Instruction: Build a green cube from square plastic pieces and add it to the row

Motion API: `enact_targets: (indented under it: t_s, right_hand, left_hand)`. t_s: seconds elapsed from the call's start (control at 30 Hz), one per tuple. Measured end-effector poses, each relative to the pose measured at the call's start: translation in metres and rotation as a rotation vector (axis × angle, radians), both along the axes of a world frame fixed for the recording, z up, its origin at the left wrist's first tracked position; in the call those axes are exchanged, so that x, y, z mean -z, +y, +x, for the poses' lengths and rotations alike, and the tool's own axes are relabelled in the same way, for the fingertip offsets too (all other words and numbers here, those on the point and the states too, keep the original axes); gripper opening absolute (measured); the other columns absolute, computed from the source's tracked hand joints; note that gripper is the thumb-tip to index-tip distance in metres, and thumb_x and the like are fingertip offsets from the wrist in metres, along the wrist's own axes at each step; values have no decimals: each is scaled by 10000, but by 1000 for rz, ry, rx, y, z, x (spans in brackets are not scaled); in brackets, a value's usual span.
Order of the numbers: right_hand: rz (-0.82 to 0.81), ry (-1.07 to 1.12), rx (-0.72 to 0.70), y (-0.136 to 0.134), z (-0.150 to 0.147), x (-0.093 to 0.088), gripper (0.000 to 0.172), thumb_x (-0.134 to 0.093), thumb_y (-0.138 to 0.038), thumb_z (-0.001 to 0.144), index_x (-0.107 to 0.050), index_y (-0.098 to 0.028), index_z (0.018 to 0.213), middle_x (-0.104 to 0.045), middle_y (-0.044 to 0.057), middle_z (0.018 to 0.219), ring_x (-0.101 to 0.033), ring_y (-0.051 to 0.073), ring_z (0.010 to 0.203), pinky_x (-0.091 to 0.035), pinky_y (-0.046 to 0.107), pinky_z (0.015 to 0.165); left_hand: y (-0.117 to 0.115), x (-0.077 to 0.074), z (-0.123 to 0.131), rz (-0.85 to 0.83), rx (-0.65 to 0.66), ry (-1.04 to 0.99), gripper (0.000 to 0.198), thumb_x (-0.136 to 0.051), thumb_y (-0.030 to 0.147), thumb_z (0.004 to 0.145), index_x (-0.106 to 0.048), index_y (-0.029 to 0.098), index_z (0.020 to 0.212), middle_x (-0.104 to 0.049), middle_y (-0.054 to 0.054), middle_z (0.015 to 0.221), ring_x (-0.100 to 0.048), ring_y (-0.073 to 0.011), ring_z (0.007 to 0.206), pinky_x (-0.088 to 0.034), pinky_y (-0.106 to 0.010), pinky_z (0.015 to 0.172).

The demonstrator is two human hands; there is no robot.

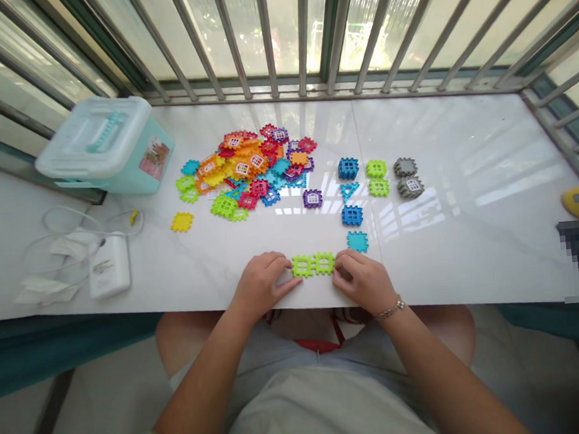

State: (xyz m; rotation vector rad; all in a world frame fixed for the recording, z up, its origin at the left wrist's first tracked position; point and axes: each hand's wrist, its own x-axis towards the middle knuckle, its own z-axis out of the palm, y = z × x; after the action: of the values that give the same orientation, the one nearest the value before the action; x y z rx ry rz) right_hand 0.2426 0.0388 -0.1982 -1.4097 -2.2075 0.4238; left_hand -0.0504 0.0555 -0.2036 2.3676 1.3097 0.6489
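On my white marble counter (465,156), past the pale aqua storage box (106,146) and loose heap of plastic waffle tiles (245,167), my left hand (259,286) and right hand (363,281), fingers half-curled, each grip one end of two joined green tiles (313,264) near the counter's front edge, steadying the pair between them.

Plastic tile heap (248,167) on a stone counter (466,163), lidded box (103,146) left, sorted tiles (377,178) right

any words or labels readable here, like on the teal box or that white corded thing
Nothing can be read clearly.
Sticker on the teal plastic box: too small to read.
Markings on the white corded device: too blurred to read.
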Motion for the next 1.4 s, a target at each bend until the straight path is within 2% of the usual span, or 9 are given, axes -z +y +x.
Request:
enact_targets:
  t_s: [0.13,0.5,0.8,0.9,1.07,1.13,1.27,1.33,1.4]
  right_hand:
    - [-1,-7,8,0,0,0,74,-611,-171,967,-646,-234,955,-749,41,1062,-699,172,917,-506,273,845]
    - [5,-29,23,0,-2,-1,76,-625,-158,952,-632,-234,953,-738,36,1046,-697,175,915,-490,271,795]
    - [4,-31,21,-1,0,1,45,-610,-191,983,-622,-233,974,-723,46,1077,-694,183,943,-491,274,826]
    - [1,-31,28,-1,0,1,39,-603,-205,997,-624,-234,982,-720,43,1073,-692,182,946,-486,273,819]
    - [-8,-47,37,-1,-1,1,41,-606,-203,995,-628,-233,977,-707,37,1032,-680,181,926,-479,276,803]
    - [-1,-49,37,-1,-1,1,35,-613,-204,995,-631,-232,981,-701,30,1023,-671,177,904,-476,279,793]
    - [25,-32,27,-1,0,2,38,-617,-218,1014,-649,-233,1028,-701,32,1057,-670,175,916,-482,281,801]
    - [49,-49,29,-3,-1,3,59,-613,-229,1026,-664,-232,1055,-696,42,1048,-668,185,917,-491,290,803]
    - [91,-88,27,-5,-3,4,102,-600,-234,1038,-683,-222,1096,-692,62,1035,-661,210,935,-507,317,835]
  left_hand:
    - [0,1,1,22,-10,-8,367,-765,461,978,-649,238,1245,-722,-100,1214,-687,-273,1132,-535,-423,1008]
    - [1,3,2,43,-24,48,479,-762,486,972,-651,223,1356,-714,-107,1192,-699,-286,1092,-571,-440,976]
    - [5,1,3,14,-21,1,419,-805,495,938,-633,231,1213,-700,-88,1153,-690,-278,1088,-555,-419,960]
    - [4,4,1,17,-35,-43,421,-835,479,914,-596,229,1154,-698,-62,1100,-685,-241,969,-550,-389,890]
    - [-2,7,-3,30,-108,-153,125,-686,307,998,-589,238,1036,-654,-7,900,-604,-173,758,-513,-323,752]
    - [-3,6,-4,56,-153,-192,56,-642,229,982,-592,238,1006,-637,-5,874,-599,-171,764,-511,-311,747]
    - [-1,7,-2,162,-192,-133,91,-621,168,963,-625,229,1031,-647,-21,870,-626,-199,818,-524,-344,796]
    - [0,9,1,178,-149,-47,53,-648,230,997,-655,227,1049,-686,-46,919,-654,-225,885,-534,-375,846]
    - [0,11,3,175,-92,32,149,-701,345,1009,-689,231,1105,-722,-71,1001,-671,-252,958,-541,-407,892]
